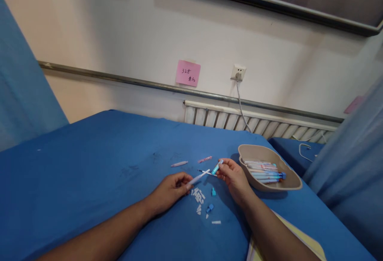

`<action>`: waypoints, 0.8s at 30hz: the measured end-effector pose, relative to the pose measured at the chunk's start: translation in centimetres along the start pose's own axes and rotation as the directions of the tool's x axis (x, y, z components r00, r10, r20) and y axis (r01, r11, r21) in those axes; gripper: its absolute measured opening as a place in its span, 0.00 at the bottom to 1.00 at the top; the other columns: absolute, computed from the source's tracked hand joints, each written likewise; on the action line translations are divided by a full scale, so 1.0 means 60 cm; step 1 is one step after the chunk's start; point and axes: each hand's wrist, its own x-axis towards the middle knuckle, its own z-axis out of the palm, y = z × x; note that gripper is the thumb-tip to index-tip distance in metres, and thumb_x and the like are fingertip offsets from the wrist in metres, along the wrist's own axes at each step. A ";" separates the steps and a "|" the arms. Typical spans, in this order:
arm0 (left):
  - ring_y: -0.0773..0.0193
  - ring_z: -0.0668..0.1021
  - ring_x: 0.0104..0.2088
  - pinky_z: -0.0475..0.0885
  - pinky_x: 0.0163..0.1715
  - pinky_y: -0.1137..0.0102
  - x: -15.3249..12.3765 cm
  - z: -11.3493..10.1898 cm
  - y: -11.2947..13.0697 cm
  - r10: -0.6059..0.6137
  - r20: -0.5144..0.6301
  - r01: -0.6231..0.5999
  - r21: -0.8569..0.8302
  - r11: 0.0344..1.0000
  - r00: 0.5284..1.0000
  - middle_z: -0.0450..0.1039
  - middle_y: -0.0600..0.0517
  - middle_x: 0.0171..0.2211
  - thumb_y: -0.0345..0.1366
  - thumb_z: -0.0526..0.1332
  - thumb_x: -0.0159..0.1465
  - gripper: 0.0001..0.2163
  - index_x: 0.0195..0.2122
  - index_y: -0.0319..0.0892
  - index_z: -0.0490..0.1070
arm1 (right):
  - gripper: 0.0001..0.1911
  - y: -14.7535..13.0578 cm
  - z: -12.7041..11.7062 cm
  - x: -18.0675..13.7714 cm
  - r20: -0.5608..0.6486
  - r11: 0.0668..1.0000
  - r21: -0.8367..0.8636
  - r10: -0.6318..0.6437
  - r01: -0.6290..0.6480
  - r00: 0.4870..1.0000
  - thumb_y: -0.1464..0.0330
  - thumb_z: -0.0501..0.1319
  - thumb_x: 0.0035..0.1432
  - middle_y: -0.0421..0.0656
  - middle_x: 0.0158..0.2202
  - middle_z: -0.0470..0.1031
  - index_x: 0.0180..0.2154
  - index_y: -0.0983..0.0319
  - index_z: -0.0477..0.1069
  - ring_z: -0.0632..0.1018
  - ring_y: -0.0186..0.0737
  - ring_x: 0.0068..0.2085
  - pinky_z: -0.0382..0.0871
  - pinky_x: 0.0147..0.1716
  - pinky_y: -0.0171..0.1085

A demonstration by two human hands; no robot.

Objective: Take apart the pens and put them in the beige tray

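Note:
My left hand (172, 188) pinches a pale, translucent pen barrel (196, 179) that points up and right. In my right hand (235, 178), thumb and fingers grip a teal pen part (216, 168) with a light end. A thin white pen refill with a dark tip crosses by the end of the barrel; whether a hand touches it I cannot tell. Below the hands lie many small white plastic pieces (198, 194), a teal cap piece (213, 192), a blue cap piece (210, 208) and a short white tube (216, 222). Beyond are a pale pen (179, 164) and a pink patterned piece (205, 159).
A beige basin (295, 182) holding several pens (263, 176) stands to the right. A yellow-edged folder or pad (308, 239) lies under my right forearm. Blue cloth (89, 165) covers the surface. Behind are a radiator (215, 117) and a plugged-in cord (240, 101); curtains hang at both sides.

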 end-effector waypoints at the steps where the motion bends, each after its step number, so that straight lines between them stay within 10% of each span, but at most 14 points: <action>1: 0.67 0.71 0.29 0.65 0.30 0.74 0.000 0.000 -0.001 -0.005 -0.003 0.005 -0.004 1.000 1.000 0.70 0.55 0.27 0.43 0.62 0.55 0.12 0.36 0.40 0.70 | 0.18 -0.001 0.000 0.000 -0.004 1.000 -0.011 -0.005 0.005 1.000 0.61 0.68 0.43 0.39 0.26 0.71 0.35 0.62 0.69 0.72 0.33 0.27 0.67 0.29 0.33; 8: 0.67 0.71 0.27 0.65 0.29 0.74 0.002 0.003 0.003 -0.025 -0.041 0.023 -0.064 0.998 0.999 0.70 0.55 0.27 0.43 0.64 0.52 0.13 0.34 0.40 0.71 | 0.23 0.000 0.008 -0.006 0.096 0.996 -0.086 -0.001 0.009 0.995 0.58 0.65 0.46 0.38 0.27 0.70 0.44 0.60 0.68 0.73 0.35 0.27 0.65 0.28 0.34; 24: 0.69 0.69 0.25 0.63 0.27 0.75 0.002 0.001 0.004 -0.005 -0.023 0.005 -0.021 1.000 1.000 0.68 0.56 0.26 0.41 0.62 0.54 0.12 0.35 0.39 0.71 | 0.13 -0.001 -0.005 0.000 0.038 0.900 -0.410 -0.148 0.151 0.988 0.58 0.61 0.49 0.34 0.17 0.62 0.27 0.62 0.70 0.61 0.30 0.21 0.54 0.23 0.31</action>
